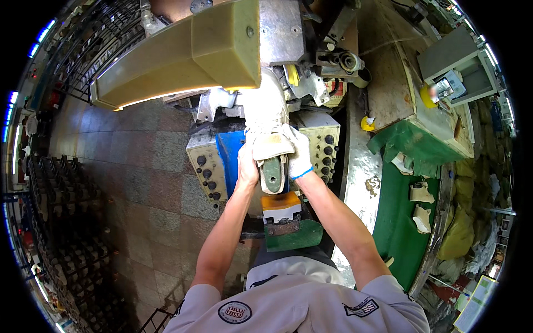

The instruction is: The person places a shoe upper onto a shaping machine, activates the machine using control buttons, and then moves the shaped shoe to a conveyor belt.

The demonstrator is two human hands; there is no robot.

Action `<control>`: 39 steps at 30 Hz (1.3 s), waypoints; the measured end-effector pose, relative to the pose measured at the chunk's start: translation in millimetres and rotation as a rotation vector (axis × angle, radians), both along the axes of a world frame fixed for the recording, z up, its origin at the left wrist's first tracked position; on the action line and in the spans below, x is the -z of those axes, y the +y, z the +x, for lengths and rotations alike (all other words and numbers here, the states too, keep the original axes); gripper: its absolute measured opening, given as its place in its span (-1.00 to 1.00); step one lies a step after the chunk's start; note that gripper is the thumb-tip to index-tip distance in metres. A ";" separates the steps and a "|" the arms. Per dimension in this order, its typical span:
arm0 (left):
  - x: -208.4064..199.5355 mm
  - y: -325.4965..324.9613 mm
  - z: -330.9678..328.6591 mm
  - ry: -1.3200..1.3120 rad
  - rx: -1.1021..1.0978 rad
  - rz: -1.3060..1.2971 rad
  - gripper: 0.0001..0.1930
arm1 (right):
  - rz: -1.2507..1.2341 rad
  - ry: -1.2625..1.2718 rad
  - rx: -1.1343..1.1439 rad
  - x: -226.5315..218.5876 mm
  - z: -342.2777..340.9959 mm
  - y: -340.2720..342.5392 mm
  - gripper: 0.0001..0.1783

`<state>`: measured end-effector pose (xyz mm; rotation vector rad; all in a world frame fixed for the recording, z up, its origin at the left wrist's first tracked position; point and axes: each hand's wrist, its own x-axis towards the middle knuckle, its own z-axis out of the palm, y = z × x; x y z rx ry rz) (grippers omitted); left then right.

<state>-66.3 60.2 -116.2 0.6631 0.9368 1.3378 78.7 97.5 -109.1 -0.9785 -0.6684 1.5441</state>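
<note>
A white shoe upper (265, 108) lies lengthwise in front of me, its toe end up among the metal clamps of a machine (283, 33). Out of its near end shows a green shoe last (272, 173) with a small hole in it. My bare left hand (248, 164) is closed along the upper's left side. On the right side my right hand (299, 152), in a white glove with a blue cuff, grips it too. Just below the last sits an orange pad (280, 202) on a metal block. The fingertips are partly hidden by the shoe.
A long beige lamp cover (183, 55) hangs over the upper left. Boxes with dark knobs (206, 173) flank the shoe. On the right, a green conveyor belt (397, 227) carries several cream shoe uppers (421, 218). Racks of dark shoe lasts (66, 222) stand left on the tiled floor.
</note>
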 end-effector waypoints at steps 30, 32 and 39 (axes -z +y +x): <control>126.1 -113.7 -9.5 1.344 0.084 -0.130 -0.47 | -0.192 -0.039 0.126 -9.4 177.7 -139.5 -0.28; 107.1 -123.1 -17.2 1.313 0.099 -0.070 -0.40 | -0.190 0.003 0.122 -7.8 187.6 -138.5 -0.25; -52.3 -185.5 -59.0 1.156 -0.078 -0.241 -0.43 | -0.112 -0.139 0.053 -68.0 176.1 -150.2 -0.44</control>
